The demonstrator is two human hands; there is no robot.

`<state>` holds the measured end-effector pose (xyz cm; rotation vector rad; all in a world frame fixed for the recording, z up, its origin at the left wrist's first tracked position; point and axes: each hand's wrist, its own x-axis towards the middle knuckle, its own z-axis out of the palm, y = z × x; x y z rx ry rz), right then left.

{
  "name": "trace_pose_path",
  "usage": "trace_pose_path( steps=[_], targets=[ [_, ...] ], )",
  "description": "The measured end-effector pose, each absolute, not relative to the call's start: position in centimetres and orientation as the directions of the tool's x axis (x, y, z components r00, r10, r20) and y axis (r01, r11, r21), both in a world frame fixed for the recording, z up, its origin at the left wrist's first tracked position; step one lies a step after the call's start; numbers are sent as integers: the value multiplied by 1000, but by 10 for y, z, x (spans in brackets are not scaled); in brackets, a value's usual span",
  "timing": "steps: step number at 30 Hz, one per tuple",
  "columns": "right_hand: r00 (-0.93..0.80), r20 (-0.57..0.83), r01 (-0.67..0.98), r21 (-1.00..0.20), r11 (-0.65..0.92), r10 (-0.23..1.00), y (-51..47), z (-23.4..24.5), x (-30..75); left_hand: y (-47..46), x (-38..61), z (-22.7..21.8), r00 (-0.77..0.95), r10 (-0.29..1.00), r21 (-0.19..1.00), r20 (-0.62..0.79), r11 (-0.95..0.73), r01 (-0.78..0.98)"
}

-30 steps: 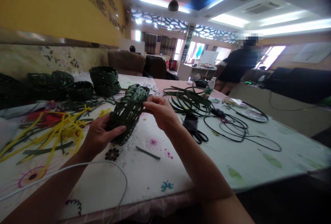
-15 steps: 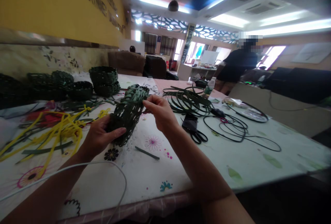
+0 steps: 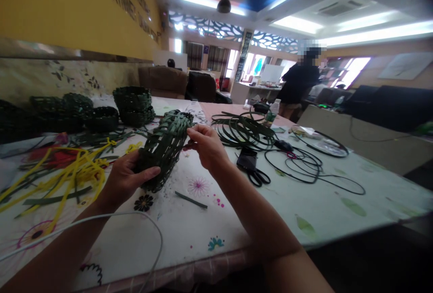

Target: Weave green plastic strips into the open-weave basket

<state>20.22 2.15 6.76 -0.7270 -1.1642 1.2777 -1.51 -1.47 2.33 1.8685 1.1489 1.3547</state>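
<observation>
A tangle of yellow flat strips (image 3: 67, 171) lies at the left of the flower-printed tablecloth (image 3: 338, 203), with a cluster of dark green woven baskets (image 3: 131, 103) farther back by the wall. Nearer, a thin white cord (image 3: 101, 218) loops along the table's edge. At centre-left, the person's left hand (image 3: 125, 178) wraps its fingers round the lower end of a dark green woven strip basket (image 3: 165, 144), thumb laid across the near side. The basket is tilted, and whether its lower end touches the cloth cannot be told. The right hand (image 3: 206, 144) has thumb and forefinger closed in a pinch on the weave near the basket's upper rim, with the other fingers loosely curled. The open lattice looks light and springy and would likely buckle under a hard squeeze, so the firmer rim and base seem the places to hold it. A short loose green strip (image 3: 191, 199) lies just below the hands. To the right sit a coil of green strips (image 3: 245, 130), a black phone (image 3: 246, 158), black-handled scissors (image 3: 259, 176) and looped black cable (image 3: 311, 167). A person in dark clothing (image 3: 297, 85) stands at a far counter.
</observation>
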Motion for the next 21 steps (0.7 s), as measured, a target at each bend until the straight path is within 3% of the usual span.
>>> trace_pose_path(
  steps=[7, 15, 18, 21],
  targets=[
    [103, 349, -369, -856, 362, 931, 24, 54, 183, -15, -17, 22, 125, 885, 820, 448, -463, 338],
    [119, 484, -202, -843, 498, 867, 25, 48, 182, -1, -28, 12, 105, 943, 947, 315, -320, 34],
    [214, 495, -120, -842, 526, 842, 28, 44, 182, -6, -26, 15, 139, 939, 942, 315, -327, 71],
    [217, 478, -169, -841, 515, 851, 32, 39, 181, -14, -20, 23, 167, 924, 911, 343, -371, 182]
  ],
)
